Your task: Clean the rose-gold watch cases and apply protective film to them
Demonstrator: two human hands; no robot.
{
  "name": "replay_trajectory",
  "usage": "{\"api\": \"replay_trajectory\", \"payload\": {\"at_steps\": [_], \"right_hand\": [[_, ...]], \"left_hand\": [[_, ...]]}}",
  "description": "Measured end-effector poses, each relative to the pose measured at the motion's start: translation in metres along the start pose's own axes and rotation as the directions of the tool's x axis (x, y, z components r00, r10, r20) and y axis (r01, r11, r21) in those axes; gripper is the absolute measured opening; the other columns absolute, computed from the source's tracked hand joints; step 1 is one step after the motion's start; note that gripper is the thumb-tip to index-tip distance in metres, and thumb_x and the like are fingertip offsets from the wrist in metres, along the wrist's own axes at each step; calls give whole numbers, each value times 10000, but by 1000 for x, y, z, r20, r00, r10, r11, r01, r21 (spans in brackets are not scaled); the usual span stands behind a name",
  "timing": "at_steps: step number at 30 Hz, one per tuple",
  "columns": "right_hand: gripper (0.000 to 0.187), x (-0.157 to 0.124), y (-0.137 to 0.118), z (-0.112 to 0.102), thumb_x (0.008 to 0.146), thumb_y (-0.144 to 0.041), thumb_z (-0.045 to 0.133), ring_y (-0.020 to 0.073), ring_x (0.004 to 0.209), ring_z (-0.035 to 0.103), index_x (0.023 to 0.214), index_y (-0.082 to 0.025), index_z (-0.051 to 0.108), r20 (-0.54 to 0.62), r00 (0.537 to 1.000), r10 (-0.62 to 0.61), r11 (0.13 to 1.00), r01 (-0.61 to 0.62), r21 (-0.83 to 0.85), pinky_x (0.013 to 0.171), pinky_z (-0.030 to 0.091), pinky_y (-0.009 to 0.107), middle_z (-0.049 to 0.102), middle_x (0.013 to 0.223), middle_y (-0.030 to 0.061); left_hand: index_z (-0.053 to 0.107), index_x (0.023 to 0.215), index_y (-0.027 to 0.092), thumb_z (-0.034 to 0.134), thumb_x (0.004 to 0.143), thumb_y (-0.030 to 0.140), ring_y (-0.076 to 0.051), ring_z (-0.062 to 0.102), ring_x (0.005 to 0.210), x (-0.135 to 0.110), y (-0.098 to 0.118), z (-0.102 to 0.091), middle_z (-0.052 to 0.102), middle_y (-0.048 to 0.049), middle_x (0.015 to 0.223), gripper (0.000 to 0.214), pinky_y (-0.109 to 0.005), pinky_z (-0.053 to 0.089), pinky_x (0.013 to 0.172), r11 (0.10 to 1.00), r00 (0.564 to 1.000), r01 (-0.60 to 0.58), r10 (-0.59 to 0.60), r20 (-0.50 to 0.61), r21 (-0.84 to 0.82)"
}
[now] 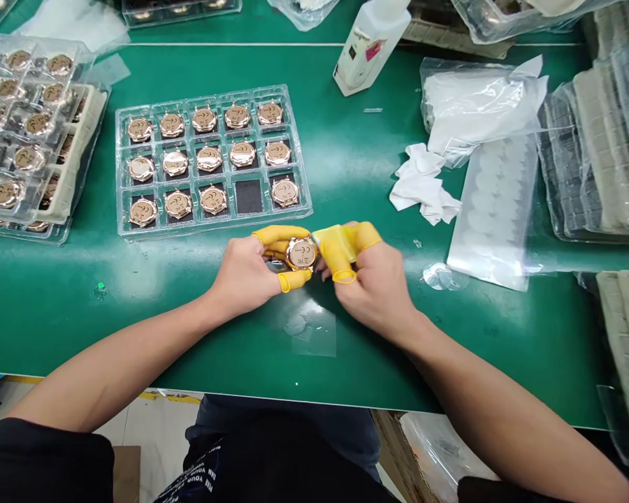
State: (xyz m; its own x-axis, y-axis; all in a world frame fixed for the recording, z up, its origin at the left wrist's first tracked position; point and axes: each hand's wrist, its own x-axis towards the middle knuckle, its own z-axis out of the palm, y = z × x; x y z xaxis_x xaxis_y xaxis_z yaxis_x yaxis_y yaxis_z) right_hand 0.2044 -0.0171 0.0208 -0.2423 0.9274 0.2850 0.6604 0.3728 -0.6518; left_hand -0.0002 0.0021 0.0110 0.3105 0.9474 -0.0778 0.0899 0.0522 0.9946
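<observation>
My left hand (251, 267), with yellow finger cots on its fingers and thumb, grips a rose-gold watch case (302, 254) by its edge. The case's back, printed with a CE mark, faces up. Close on its right is my right hand (367, 272), also in yellow finger cots and slightly blurred. Its fingers pinch a pale yellow, flat piece that looks like film or tape (327, 242), near the case's edge. Behind the hands lies a clear plastic tray (214, 225) of similar watch cases, back up. One pocket in its front row (249, 197) holds only a black pad.
Stacked trays of watch cases (57, 209) stand at the left. A white bottle (370, 49), crumpled white cloths (424, 183), a bag of white material (472, 101) and a sheet of round films (493, 216) lie rightward. Stacked trays (597, 154) line the right edge. Clear film (314, 335) lies near me.
</observation>
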Motion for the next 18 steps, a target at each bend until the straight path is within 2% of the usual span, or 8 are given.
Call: {"api": "replay_trajectory", "payload": {"at_steps": [2, 4, 7, 8, 10, 13, 15, 18], "right_hand": [[85, 3, 9, -8, 892, -187, 522, 195, 712, 590, 837, -245, 493, 32, 995, 92, 994, -90, -57, 672, 492, 357, 626, 807, 49], [61, 6, 19, -17, 906, -271, 560, 249, 805, 592, 866, -234, 535, -29, 985, 168, 961, -170, -218, 761, 502, 439, 629, 873, 89], [326, 10, 26, -24, 888, -311, 603, 329, 1002, 582, 1187, -183, 625, -210, 965, 155, 925, -216, -311, 926, 481, 572, 658, 1107, 168], [438, 10, 25, -22, 896, -322, 610, 314, 991, 581, 1309, -178, 601, -213, 965, 150, 948, -202, -245, 923, 486, 563, 671, 1144, 166], [531, 8, 19, -15, 920, -359, 635, 240, 848, 580, 1423, -209, 559, -91, 981, 171, 985, -173, -12, 807, 505, 461, 719, 1075, 108], [476, 3, 6, -3, 885, -406, 756, 161, 674, 545, 1320, -257, 634, 63, 975, 214, 936, -223, 273, 662, 449, 349, 721, 859, 10], [448, 5, 1, -3, 813, -411, 847, 152, 648, 558, 1210, -276, 688, 55, 964, 258, 884, -259, 389, 645, 445, 333, 703, 777, -17], [433, 22, 1, -10, 686, -360, 933, 180, 680, 621, 1073, -295, 748, -60, 941, 333, 815, -256, 520, 682, 505, 353, 712, 751, -11]], "left_hand": [[793, 1187, 177, 899, 672, 237, -207, 814, 932, 1, 0, 1, 847, -46, 1055, 529, -325, 677, 890, 999, 1000, 12, -12, -7, -35], [789, 1192, 178, 913, 662, 243, -201, 813, 924, 1, 0, 1, 847, -49, 1062, 548, -312, 676, 869, 999, 1000, 13, -14, -12, -42], [784, 1222, 204, 910, 687, 258, -194, 809, 920, 0, -2, 2, 848, -34, 1046, 553, -315, 666, 887, 1000, 1000, -11, 11, 11, 4], [780, 1239, 215, 898, 706, 261, -189, 807, 911, -1, -3, 2, 848, -26, 1033, 548, -319, 662, 894, 999, 999, -24, 24, 25, 24], [775, 1252, 228, 868, 738, 259, -182, 798, 885, -2, -3, 1, 845, -16, 1019, 524, -323, 652, 886, 996, 997, -63, 59, 54, 71], [758, 1276, 223, 827, 764, 236, -184, 790, 861, -3, -2, 1, 840, -19, 1015, 517, -321, 646, 841, 988, 992, -85, 71, 105, 131], [732, 1312, 219, 821, 778, 225, -189, 797, 891, -3, -2, 2, 842, -26, 1037, 542, -323, 648, 875, 990, 991, -71, 56, 119, 120], [631, 1454, 237, 824, 827, 233, -199, 816, 1000, -2, -2, 3, 852, -33, 1063, 656, -336, 642, 991, 997, 991, -32, 23, 131, 64]]}}
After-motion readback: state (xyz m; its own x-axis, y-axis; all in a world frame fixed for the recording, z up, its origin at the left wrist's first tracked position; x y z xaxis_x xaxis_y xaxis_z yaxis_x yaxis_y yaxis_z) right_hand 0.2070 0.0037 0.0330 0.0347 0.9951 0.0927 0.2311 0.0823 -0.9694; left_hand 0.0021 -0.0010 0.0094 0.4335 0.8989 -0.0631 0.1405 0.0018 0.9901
